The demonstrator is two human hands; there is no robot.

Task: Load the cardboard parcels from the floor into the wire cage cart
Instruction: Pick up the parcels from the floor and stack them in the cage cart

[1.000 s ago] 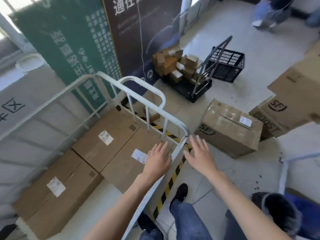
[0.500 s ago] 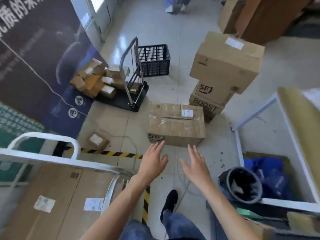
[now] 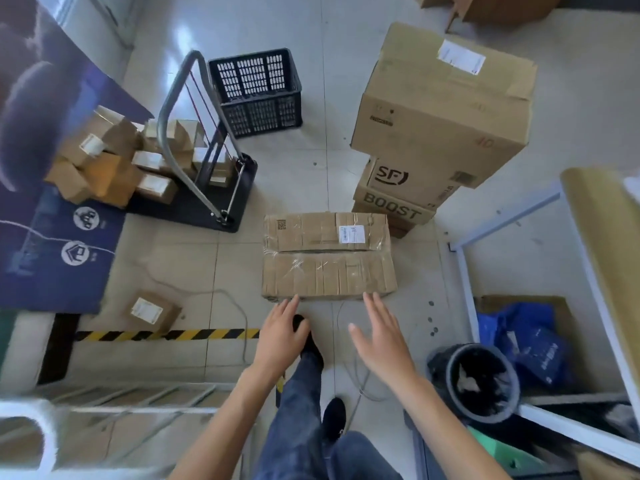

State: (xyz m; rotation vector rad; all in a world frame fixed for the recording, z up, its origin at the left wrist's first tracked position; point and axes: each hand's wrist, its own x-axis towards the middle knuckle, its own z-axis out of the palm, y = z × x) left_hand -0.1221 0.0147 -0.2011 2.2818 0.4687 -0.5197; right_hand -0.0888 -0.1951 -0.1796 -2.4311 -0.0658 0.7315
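Note:
A taped cardboard parcel (image 3: 327, 258) with a white label lies on the tiled floor straight ahead. My left hand (image 3: 280, 336) and my right hand (image 3: 379, 337) reach toward its near edge, fingers apart, holding nothing. Left fingertips are almost at the box's near left corner. Behind it to the right stands a stack of large cardboard boxes (image 3: 440, 109), the lower ones marked SF and BOOST. A small parcel (image 3: 150, 311) sits on the floor at left. The white wire cage cart (image 3: 114, 403) shows only its top rail at the bottom left.
A black platform trolley (image 3: 204, 174) loaded with several small boxes stands at left, a black plastic crate (image 3: 258, 91) behind it. A yellow-black floor stripe (image 3: 166, 335) and a loose cable (image 3: 242, 327) run nearby. A dark bin (image 3: 479, 381) and a white frame (image 3: 464, 271) are at right.
The view has swung from the cage cart to the floor parcel. I have stepped closer, and both hands have moved forward to the parcel's near edge.

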